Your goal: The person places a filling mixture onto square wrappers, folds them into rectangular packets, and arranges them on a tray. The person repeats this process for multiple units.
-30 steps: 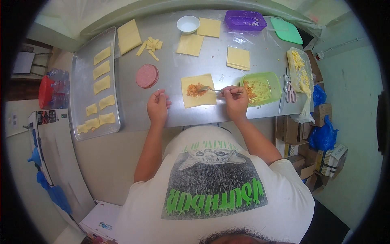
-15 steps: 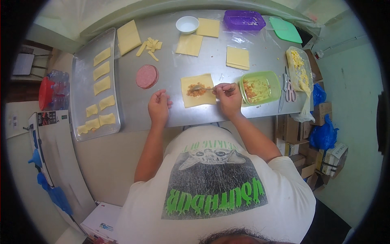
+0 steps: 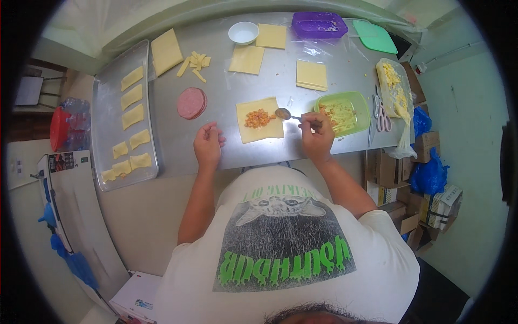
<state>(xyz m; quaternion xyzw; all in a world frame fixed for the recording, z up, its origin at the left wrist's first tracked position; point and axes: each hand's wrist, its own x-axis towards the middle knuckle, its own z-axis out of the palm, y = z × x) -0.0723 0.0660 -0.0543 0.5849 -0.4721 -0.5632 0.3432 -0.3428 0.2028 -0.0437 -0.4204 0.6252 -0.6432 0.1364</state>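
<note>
A square sheet of pale yellow dough lies before me with a mound of chopped orange filling on its middle. My right hand grips a metal spoon by its handle, the bowl just over the sheet's right edge. Close behind that hand stands a light green tub, with more filling along its left side. My left hand, fingers curled and nothing seen in them, rests by the table's near edge, left of the sheet. Round pink meat slices are stacked beyond it.
At left a metal tray bears several filled dough pieces. Dough stacks, dough strips, a white bowl and a purple tub stand farther back. Scissors and a bag of yellow bits lie right.
My right hand has drawn the spoon rightward off the filling toward the green tub. The filling on the sheet now shows uncovered. My left hand has hardly moved.
</note>
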